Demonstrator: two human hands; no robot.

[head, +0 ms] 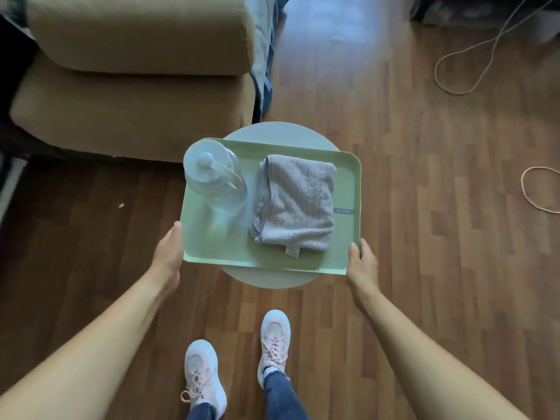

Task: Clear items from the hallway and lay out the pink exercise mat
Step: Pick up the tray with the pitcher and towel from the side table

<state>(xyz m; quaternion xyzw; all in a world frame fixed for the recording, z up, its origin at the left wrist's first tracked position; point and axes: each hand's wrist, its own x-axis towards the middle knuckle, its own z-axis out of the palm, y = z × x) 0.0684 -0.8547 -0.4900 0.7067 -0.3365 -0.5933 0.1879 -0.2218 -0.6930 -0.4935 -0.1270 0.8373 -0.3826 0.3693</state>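
Note:
A pale green tray [212, 250] lies over a round grey side table [278, 134]. On it stand a clear water bottle with a white lid [212, 174] at the left and a folded grey towel [295, 201] at the right. My left hand [169, 250] grips the tray's near left corner, thumb along its edge. My right hand [362, 262] grips the near right corner, thumb on the rim. I cannot tell whether the tray rests on the table or hangs just above it. No pink mat is in view.
A tan sofa [130, 86] stands at the upper left with blue fabric [266, 86] hanging by its side. Loose cord loops [454, 77] lie on the wooden floor at the right. My two feet in light sneakers [206, 377] stand below the table.

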